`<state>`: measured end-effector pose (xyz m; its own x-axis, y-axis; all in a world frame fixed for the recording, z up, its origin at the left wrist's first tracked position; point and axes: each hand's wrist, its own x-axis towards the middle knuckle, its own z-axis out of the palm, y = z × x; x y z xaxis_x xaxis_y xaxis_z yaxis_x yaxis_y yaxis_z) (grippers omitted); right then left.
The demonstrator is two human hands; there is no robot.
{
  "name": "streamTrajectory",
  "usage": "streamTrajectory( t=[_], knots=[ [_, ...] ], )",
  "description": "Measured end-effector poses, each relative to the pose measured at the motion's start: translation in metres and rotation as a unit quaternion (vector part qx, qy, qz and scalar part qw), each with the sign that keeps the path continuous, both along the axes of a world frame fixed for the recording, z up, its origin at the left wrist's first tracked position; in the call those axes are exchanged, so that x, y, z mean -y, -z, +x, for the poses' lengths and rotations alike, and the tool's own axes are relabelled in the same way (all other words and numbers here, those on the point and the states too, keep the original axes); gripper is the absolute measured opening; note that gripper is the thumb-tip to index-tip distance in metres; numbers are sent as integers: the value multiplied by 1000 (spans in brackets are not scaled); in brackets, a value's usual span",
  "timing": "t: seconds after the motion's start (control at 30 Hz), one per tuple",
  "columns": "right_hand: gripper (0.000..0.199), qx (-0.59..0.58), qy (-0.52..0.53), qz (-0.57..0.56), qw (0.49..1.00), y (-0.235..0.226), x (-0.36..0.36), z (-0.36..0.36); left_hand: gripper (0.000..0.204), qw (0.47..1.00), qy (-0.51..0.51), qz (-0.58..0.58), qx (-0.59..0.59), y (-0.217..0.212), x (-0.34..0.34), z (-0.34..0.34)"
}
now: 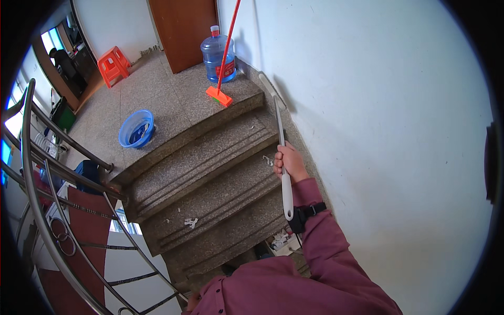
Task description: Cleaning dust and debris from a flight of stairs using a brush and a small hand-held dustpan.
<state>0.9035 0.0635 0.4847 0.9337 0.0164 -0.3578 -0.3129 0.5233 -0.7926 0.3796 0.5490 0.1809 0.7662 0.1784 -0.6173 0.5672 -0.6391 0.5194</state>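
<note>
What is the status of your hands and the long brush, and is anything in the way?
Right hand gripping long-handled brush, its head beside the wall. Left hand mostly hidden at lower edge. White scraps lying on steps.

Far left, you get glare from windows (51, 40); the right wall (399, 115) is bright, the brush (269, 87) casting a soft shadow. Your near steps (210, 247) look dimmer; the left railing (25, 136) bows beside the black fisheye rim.

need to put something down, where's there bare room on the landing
Bare landing lies between the blue basin and orange broom, and between basin and orange stool. Crowded: beside the water jug, where the broom stands; white scraps dot the steps.
</note>
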Motion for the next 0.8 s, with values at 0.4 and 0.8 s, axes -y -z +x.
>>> streamTrajectory(
  t=[0.4,0.8],
  knots=[
    [5,7,-27,-97,995,34,30,36,39,1000,20,-3,-4,-26,20,12],
    [5,-29,29,-73,996,77,52,-3,36,999,34,17,-26,-60,34,53]
  ],
)
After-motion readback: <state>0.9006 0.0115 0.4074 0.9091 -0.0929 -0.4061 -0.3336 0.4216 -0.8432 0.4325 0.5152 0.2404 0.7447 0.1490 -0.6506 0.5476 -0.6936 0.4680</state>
